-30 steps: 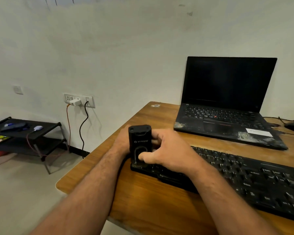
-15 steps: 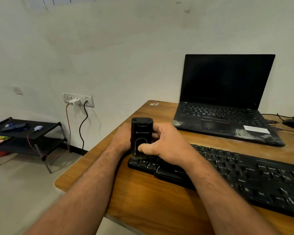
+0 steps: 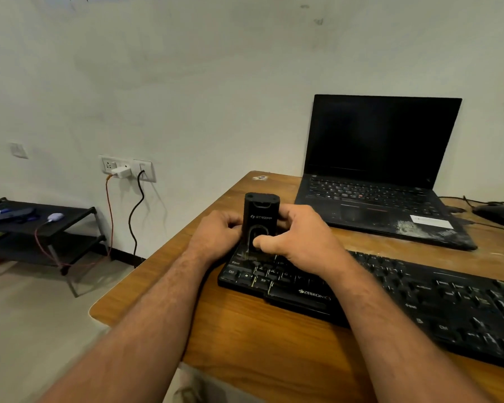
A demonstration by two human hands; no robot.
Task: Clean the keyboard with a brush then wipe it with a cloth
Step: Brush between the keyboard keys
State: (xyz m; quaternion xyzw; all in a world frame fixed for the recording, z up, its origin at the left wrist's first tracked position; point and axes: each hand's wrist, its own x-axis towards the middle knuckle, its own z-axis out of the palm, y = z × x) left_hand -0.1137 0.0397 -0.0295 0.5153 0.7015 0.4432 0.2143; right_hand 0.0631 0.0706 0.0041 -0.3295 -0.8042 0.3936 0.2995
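A black brush case (image 3: 261, 219) is gripped upright by the left hand (image 3: 216, 237) and right hand (image 3: 298, 238), both closed around it, over the left end of the keyboard (image 3: 405, 298).

1 keyboard (image 3: 419, 298), 1 laptop (image 3: 384, 181), 1 brush tool (image 3: 261, 219), 2 hands (image 3: 216, 237), 1 rack (image 3: 41, 228).

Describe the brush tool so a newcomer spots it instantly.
On the wooden desk, find the black Zebronics keyboard in front of the laptop. At its left end, both hands hold an upright black block, the brush tool, the only item marked STRIFF.
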